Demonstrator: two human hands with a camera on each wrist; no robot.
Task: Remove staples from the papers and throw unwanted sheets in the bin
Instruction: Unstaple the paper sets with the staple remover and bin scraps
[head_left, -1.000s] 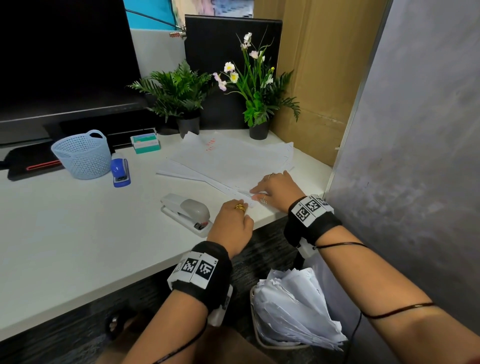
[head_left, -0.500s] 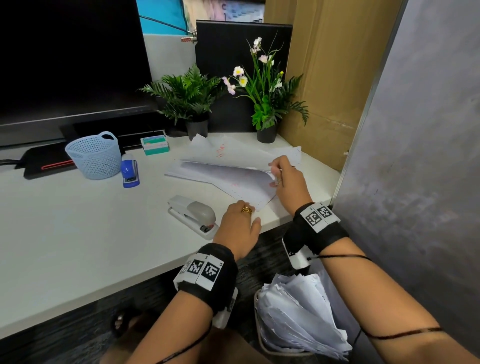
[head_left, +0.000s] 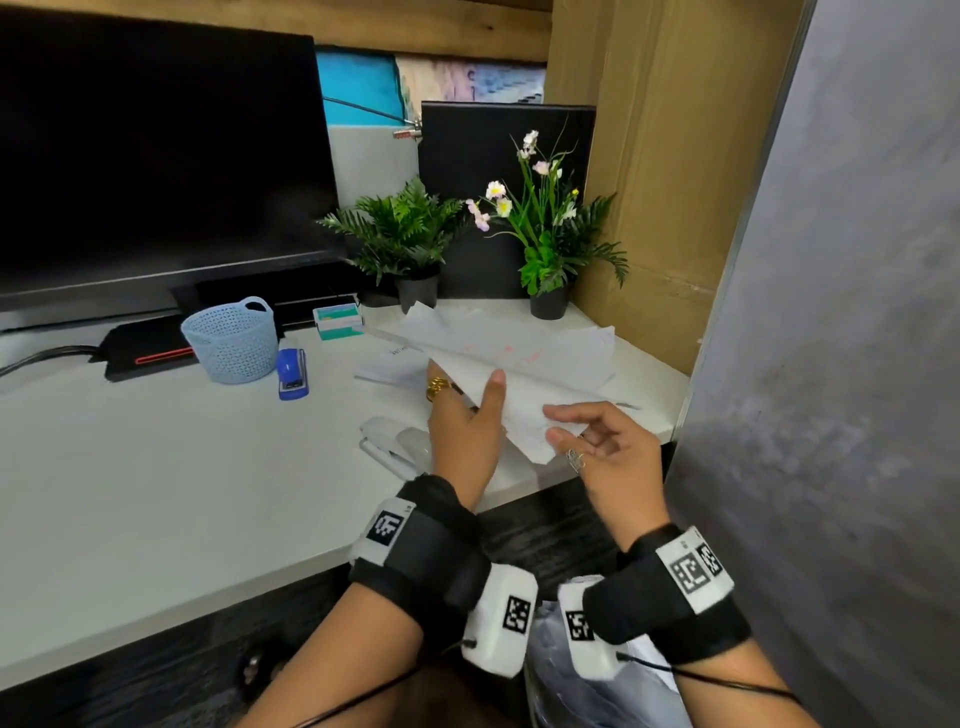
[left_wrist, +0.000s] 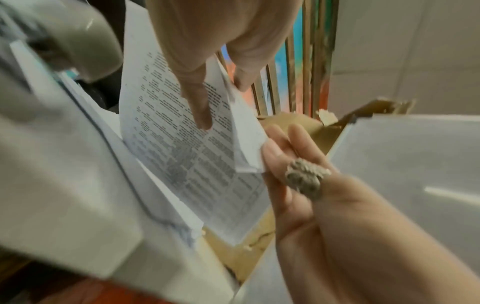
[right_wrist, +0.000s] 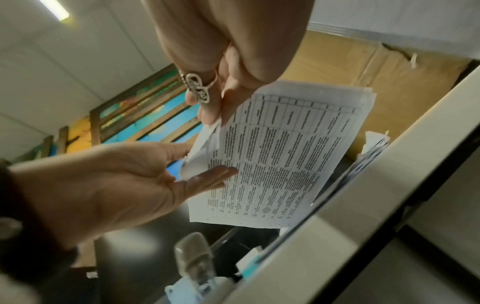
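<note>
A printed sheet (head_left: 519, 410) is lifted off the loose paper stack (head_left: 524, 348) at the desk's right end. My left hand (head_left: 488, 400) holds its near edge, thumb on top and fingers hidden behind. In the left wrist view the thumb presses the printed sheet (left_wrist: 182, 156). My right hand (head_left: 553, 426) pinches the folded corner, seen in the right wrist view as the ringed fingers (right_wrist: 207, 115) gripping the paper (right_wrist: 280, 156). A white-grey stapler (head_left: 395, 441) lies just left of my left hand. The bin (head_left: 582, 696), stuffed with paper, sits under the desk edge between my wrists.
A blue staple remover (head_left: 292, 370) and a pale blue basket (head_left: 231, 340) stand at mid-desk. A staple box (head_left: 337, 321), two potted plants (head_left: 410, 244), a monitor (head_left: 156, 156) and a grey partition (head_left: 831, 364) on the right bound the desk.
My right hand peeled the top sheet up from the stack and drew its corner toward me. My left hand left the desk by the stapler and rose to take the sheet.
</note>
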